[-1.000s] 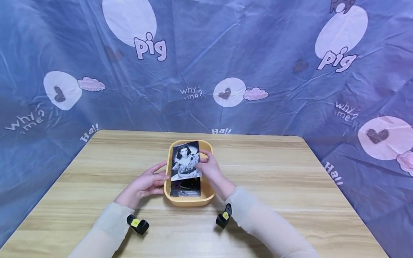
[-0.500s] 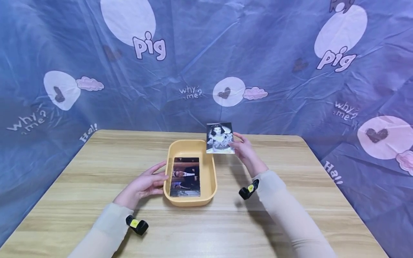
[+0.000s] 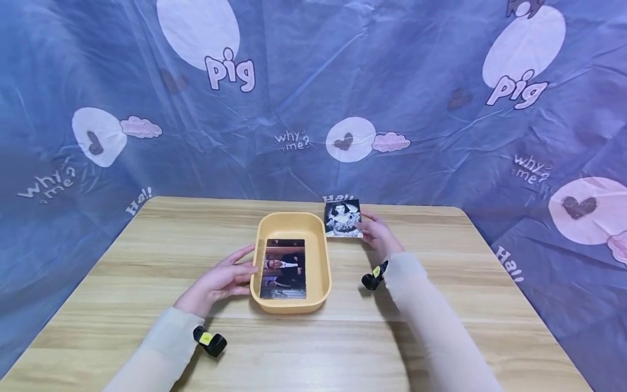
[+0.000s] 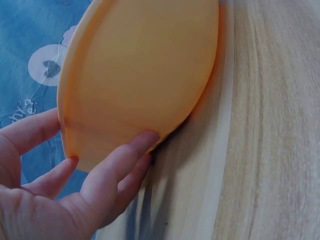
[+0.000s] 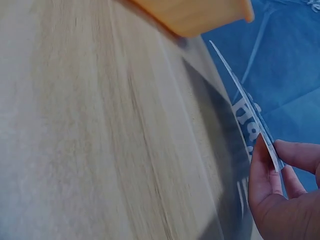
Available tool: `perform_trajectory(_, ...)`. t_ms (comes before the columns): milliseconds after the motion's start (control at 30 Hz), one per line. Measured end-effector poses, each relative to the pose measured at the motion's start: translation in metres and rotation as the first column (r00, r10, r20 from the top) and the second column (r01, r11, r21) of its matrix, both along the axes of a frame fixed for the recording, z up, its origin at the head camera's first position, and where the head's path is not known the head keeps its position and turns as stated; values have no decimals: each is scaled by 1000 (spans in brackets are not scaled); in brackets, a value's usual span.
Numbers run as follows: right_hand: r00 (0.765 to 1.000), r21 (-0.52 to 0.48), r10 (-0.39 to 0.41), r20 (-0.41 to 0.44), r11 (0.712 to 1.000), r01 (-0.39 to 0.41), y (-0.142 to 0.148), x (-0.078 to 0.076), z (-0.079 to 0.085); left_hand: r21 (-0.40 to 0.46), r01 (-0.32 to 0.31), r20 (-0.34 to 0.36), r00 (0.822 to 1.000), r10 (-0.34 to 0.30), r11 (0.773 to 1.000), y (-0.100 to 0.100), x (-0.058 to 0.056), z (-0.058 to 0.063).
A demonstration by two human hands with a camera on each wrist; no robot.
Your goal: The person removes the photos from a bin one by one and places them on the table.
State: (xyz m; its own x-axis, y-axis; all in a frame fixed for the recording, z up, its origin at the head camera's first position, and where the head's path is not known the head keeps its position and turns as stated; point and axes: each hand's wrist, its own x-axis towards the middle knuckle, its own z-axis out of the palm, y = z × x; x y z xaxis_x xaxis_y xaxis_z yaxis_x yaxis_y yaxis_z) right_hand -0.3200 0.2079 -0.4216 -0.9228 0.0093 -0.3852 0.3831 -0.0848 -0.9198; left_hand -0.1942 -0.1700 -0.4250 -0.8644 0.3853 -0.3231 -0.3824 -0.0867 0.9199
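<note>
A black-and-white photo card (image 3: pixel 342 219) is pinched by its right edge between the thumb and fingers of my right hand (image 3: pixel 378 235), at the back of the table just right of the yellow tray (image 3: pixel 320 272). The right wrist view shows the card (image 5: pixel 245 100) edge-on, raised above the tabletop. A colour photo card (image 3: pixel 284 269) lies in the left part of the tray. My left hand (image 3: pixel 220 280) rests its extended fingers against the tray's left side; the left wrist view shows fingertips along the tray's outer wall (image 4: pixel 140 75).
The wooden table (image 3: pixel 294 354) has its back edge close behind the tray and the card. A blue printed cloth (image 3: pixel 294 98) hangs behind and along the sides. Black wrist cameras (image 3: pixel 210 341) are strapped over both pale sleeves.
My right hand has lifted the black-and-white photo card out of the tray and carried it right, then lowered it slightly. This uncovered the colour photo card. My left hand has stayed at the tray.
</note>
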Motion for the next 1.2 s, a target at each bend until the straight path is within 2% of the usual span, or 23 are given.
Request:
perform_trajectory(200, 1000, 71, 7, -21, 997, -6, -9, -5, -9, -1, -11, 10, 1000, 11, 1000, 2, 0, -1)
perform_trajectory(500, 995, 194, -73, -75, 977, 87, -14, -7, -18, -7, -11, 3, 1000, 11, 1000, 3, 1, -3)
perform_trajectory(600, 993, 231, -78, -93, 968, 97, -14, -6, -18, -9, -15, 2, 1000, 15, 1000, 3, 2, -4)
perform_trajectory(700, 993, 265, -59, -106, 961, 85, -15, -3, -16, -6, -22, -2, 1000, 22, 1000, 3, 2, -5)
perform_trajectory(900, 991, 232, -14, -136, 972, 45, -21, 8, -6, 8, -29, -7, 1000, 29, 1000, 0, 3, -3)
perform_trajectory(1067, 993, 227, -15, -119, 973, 42, -21, 13, -1, 3, -27, -4, 1000, 27, 1000, 2, 3, -4)
perform_trajectory(1200, 995, 209, -26, -93, 977, 45, -19, 16, 13, -1, -25, -2, 1000, 25, 1000, 3, 3, -3)
